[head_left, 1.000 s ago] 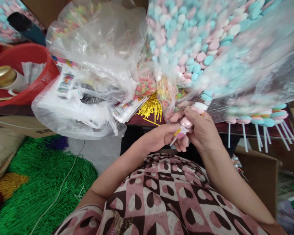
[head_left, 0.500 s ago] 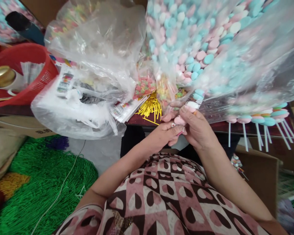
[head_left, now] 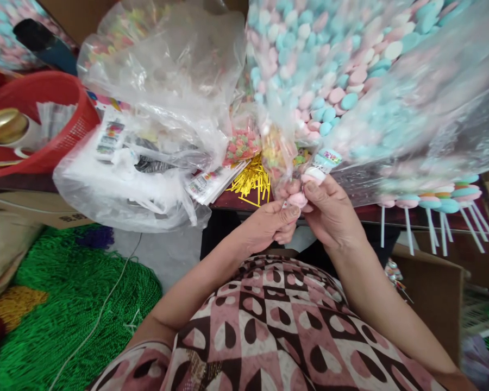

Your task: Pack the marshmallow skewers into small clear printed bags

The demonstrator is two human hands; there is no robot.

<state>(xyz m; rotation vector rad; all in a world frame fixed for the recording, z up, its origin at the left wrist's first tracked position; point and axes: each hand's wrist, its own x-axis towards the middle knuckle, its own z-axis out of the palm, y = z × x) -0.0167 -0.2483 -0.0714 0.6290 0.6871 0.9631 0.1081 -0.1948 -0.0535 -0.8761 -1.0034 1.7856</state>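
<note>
Both hands meet at the table's front edge around a marshmallow stack (head_left: 313, 175), with pink, white and blue pieces in a row and printed clear film at its top end. My left hand (head_left: 277, 220) is closed at the lower end, its thumb and fingers pinching just below the pink piece. From the other side, my right hand (head_left: 330, 209) grips the middle of the stack between thumb and fingers. Any stick inside the left fist is hidden. Behind the hands lies a large clear bag of pink, blue and white marshmallows (head_left: 337, 98).
Marshmallow sticks (head_left: 407, 202) lie at the right table edge, white stems sticking out. Gold twist ties (head_left: 252, 176), printed cards (head_left: 214, 182) and a plastic bag (head_left: 142, 184) are left of the hands. A red basket (head_left: 75, 127) stands farther left; green strands (head_left: 85, 304) cover the floor.
The stack shows more between my fingers, and its printed film top is now visible. My right thumb sits slightly lower. A small pink-red edge by my left thumb is no longer seen.
</note>
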